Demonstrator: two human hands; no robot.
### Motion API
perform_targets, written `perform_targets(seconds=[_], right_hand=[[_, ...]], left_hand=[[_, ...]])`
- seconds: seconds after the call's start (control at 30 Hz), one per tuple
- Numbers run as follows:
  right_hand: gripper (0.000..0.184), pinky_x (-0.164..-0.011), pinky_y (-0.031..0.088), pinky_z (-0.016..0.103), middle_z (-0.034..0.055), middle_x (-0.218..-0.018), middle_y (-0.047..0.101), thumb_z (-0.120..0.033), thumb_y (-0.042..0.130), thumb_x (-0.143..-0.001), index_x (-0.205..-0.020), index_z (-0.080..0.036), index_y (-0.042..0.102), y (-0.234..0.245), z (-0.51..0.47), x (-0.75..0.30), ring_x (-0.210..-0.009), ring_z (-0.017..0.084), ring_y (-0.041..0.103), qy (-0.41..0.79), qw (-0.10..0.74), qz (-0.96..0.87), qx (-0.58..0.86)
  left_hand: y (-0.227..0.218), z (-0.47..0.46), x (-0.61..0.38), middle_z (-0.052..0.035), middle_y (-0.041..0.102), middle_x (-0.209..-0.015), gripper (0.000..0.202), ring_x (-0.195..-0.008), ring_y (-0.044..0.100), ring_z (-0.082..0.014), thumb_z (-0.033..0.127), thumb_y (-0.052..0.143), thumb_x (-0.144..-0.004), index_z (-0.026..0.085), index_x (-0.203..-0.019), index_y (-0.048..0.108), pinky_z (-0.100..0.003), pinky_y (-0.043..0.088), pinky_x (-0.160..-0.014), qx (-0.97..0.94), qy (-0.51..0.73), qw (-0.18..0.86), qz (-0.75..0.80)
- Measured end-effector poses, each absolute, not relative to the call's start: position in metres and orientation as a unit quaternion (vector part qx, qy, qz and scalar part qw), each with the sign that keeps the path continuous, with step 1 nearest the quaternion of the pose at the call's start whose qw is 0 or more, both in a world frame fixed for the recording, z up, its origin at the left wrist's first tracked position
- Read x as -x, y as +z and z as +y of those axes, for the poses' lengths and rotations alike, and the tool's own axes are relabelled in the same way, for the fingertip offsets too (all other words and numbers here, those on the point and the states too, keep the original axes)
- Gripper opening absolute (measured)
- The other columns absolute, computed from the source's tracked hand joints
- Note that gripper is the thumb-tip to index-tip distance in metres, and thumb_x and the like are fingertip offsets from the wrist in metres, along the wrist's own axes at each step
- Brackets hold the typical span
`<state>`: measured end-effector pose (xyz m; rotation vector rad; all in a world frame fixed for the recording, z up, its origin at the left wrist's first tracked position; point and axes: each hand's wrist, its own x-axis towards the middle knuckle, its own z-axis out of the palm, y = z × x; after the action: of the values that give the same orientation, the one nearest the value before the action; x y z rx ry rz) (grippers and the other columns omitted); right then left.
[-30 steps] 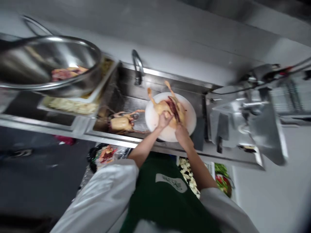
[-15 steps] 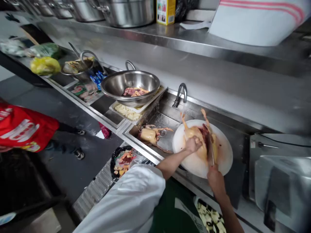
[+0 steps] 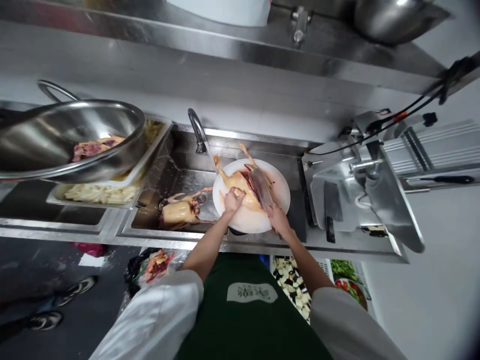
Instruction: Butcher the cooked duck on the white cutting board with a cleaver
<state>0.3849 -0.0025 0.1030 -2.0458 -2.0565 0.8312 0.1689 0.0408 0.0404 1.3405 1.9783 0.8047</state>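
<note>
A plucked bird carcass (image 3: pixel 239 184) lies on a round white cutting board (image 3: pixel 250 224), its legs pointing to the far side. Dark red flesh shows along an opening in it. My left hand (image 3: pixel 233 201) is closed on the bird's near left part. In my right hand (image 3: pixel 278 219) is the handle of a cleaver (image 3: pixel 261 187). Its broad blade points away from me and rests along the opening, hiding part of the bird's right side. Left of the board, a second plucked bird (image 3: pixel 177 213) lies in the sink (image 3: pixel 187 179).
A curved faucet (image 3: pixel 197 127) rises behind the board. At left a steel bowl (image 3: pixel 129 117) of meat stands over a tray of pale strips (image 3: pixel 101 194). A slicing machine (image 3: pixel 337 185) with another cleaver (image 3: pixel 330 207) is at right. A shelf (image 3: pixel 232 47) crosses above. A person's shoes (image 3: pixel 77 290) show lower left.
My view has swung right, bringing in the slicing machine and putting most of the person in red out of sight. The cleaver's blade now shows more of its flat side. Both hands keep their holds.
</note>
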Motion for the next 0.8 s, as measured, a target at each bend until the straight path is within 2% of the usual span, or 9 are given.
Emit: perform_targets(seconds=[0.1, 0.2, 0.27, 0.33, 0.43, 0.5, 0.6, 0.7, 0.8], right_hand=[[0.022, -0.071, 0.045, 0.027, 0.0107, -0.087, 0.072, -0.029, 0.046, -0.102, -0.105, -0.016, 0.063, 0.095, -0.025, -0.422, -0.087, 0.025, 0.070, 0.274, 0.080, -0.663, 0.692], [0.020, -0.070, 0.044, 0.027, 0.0092, -0.082, 0.071, -0.034, 0.046, -0.099, -0.096, -0.019, 0.060, 0.093, -0.043, -0.449, -0.081, 0.024, 0.069, 0.270, 0.140, -0.649, 0.697], [0.019, -0.068, 0.044, 0.028, 0.0078, -0.079, 0.069, -0.035, 0.047, -0.097, -0.092, -0.021, 0.058, 0.090, -0.052, -0.460, -0.077, 0.024, 0.067, 0.269, 0.166, -0.637, 0.703], [0.019, -0.066, 0.043, 0.028, 0.0056, -0.073, 0.065, -0.036, 0.047, -0.097, -0.088, -0.022, 0.056, 0.087, -0.059, -0.467, -0.071, 0.023, 0.065, 0.268, 0.176, -0.629, 0.708], [0.024, -0.061, 0.041, 0.027, 0.0025, -0.067, 0.060, -0.037, 0.043, -0.100, -0.088, -0.021, 0.057, 0.082, -0.062, -0.475, -0.064, 0.021, 0.061, 0.270, 0.177, -0.608, 0.725], [0.027, -0.058, 0.040, 0.027, 0.0024, -0.067, 0.060, -0.036, 0.039, -0.103, -0.092, -0.020, 0.058, 0.081, -0.061, -0.481, -0.062, 0.020, 0.060, 0.273, 0.163, -0.589, 0.743], [0.028, -0.059, 0.038, 0.026, 0.0067, -0.077, 0.067, -0.031, 0.037, -0.105, -0.100, -0.017, 0.061, 0.081, -0.053, -0.488, -0.067, 0.020, 0.064, 0.271, 0.109, -0.582, 0.759], [0.024, -0.064, 0.037, 0.026, 0.0124, -0.092, 0.073, -0.026, 0.041, -0.106, -0.107, -0.015, 0.062, 0.083, -0.043, -0.490, -0.083, 0.023, 0.070, 0.266, 0.043, -0.603, 0.751], [0.023, -0.066, 0.037, 0.026, 0.0153, -0.099, 0.075, -0.025, 0.044, -0.107, -0.114, -0.014, 0.063, 0.083, -0.034, -0.490, -0.093, 0.025, 0.072, 0.273, -0.011, -0.626, 0.730]], left_hand=[[0.041, 0.036, -0.164, -0.0096, 0.071, -0.089, 0.036, -0.088, 0.069, -0.0277, 0.052, 0.066, -0.091, 0.020, -0.107, 0.065, -0.034, 0.050, -0.081, -0.506, 0.305, 0.292, 0.752], [0.053, 0.033, -0.169, -0.0130, 0.068, -0.105, 0.037, -0.103, 0.064, -0.0293, 0.048, 0.070, -0.089, 0.019, -0.110, 0.062, -0.038, 0.049, -0.092, -0.537, 0.354, 0.211, 0.736], [0.064, 0.032, -0.185, -0.0140, 0.065, -0.111, 0.029, -0.109, 0.059, -0.0294, 0.044, 0.067, -0.092, 0.019, -0.108, 0.063, -0.040, 0.046, -0.099, -0.578, 0.377, 0.160, 0.706], [0.073, 0.030, -0.209, -0.0131, 0.064, -0.107, 0.025, -0.108, 0.058, -0.0294, 0.044, 0.062, -0.096, 0.020, -0.102, 0.065, -0.042, 0.045, -0.101, -0.631, 0.351, 0.158, 0.674], [0.080, 0.030, -0.246, -0.0154, 0.065, -0.107, 0.032, -0.109, 0.057, -0.0330, 0.049, 0.063, -0.095, 0.018, -0.102, 0.067, -0.047, 0.043, -0.102, -0.676, 0.264, 0.167, 0.667], [0.080, 0.030, -0.262, -0.0179, 0.064, -0.112, 0.035, -0.112, 0.055, -0.0357, 0.047, 0.067, -0.092, 0.015, -0.106, 0.067, -0.049, 0.043, -0.101, -0.675, 0.223, 0.158, 0.686], [0.077, 0.025, -0.270, -0.0160, 0.064, -0.110, 0.023, -0.110, 0.056, -0.0338, 0.034, 0.069, -0.089, 0.016, -0.103, 0.065, -0.047, 0.045, -0.098, -0.667, 0.216, 0.168, 0.693], [0.072, 0.012, -0.274, -0.0118, 0.063, -0.106, 0.011, -0.095, 0.060, -0.0262, 0.020, 0.063, -0.087, 0.018, -0.097, 0.062, -0.039, 0.049, -0.089, -0.636, 0.266, 0.212, 0.693], [0.064, -0.001, -0.286, -0.0095, 0.062, -0.106, 0.018, -0.091, 0.060, -0.0217, 0.013, 0.062, -0.082, 0.019, -0.099, 0.060, -0.035, 0.050, -0.087, -0.564, 0.367, 0.242, 0.699]])
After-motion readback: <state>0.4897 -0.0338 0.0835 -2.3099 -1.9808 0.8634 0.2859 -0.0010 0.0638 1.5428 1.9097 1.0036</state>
